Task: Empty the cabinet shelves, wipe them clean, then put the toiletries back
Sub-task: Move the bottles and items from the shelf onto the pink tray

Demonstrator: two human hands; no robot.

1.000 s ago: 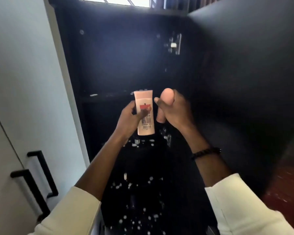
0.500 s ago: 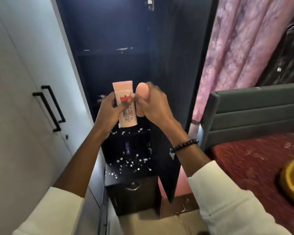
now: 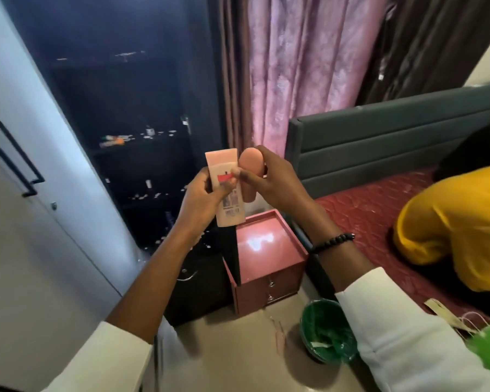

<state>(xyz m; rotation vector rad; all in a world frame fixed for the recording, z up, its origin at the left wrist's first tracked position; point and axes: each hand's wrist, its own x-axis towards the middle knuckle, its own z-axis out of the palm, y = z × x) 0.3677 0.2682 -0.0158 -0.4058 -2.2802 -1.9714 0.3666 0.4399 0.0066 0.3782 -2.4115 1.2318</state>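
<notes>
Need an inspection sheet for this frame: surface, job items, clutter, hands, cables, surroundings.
Surface: dark cabinet shelves, open, speckled with pale bits.
Job's things: pink tube and peach bottle, both held in front of the cabinet; a few small items remain on a shelf.
Clutter: green-lined bin on the floor; yellow cloth on the bed.
Hands: left hand grips the tube; right hand grips the bottle.
Cables: nothing seen.
Surroundings: pink drawer unit, pink curtain, grey headboard, white wardrobe door.
</notes>
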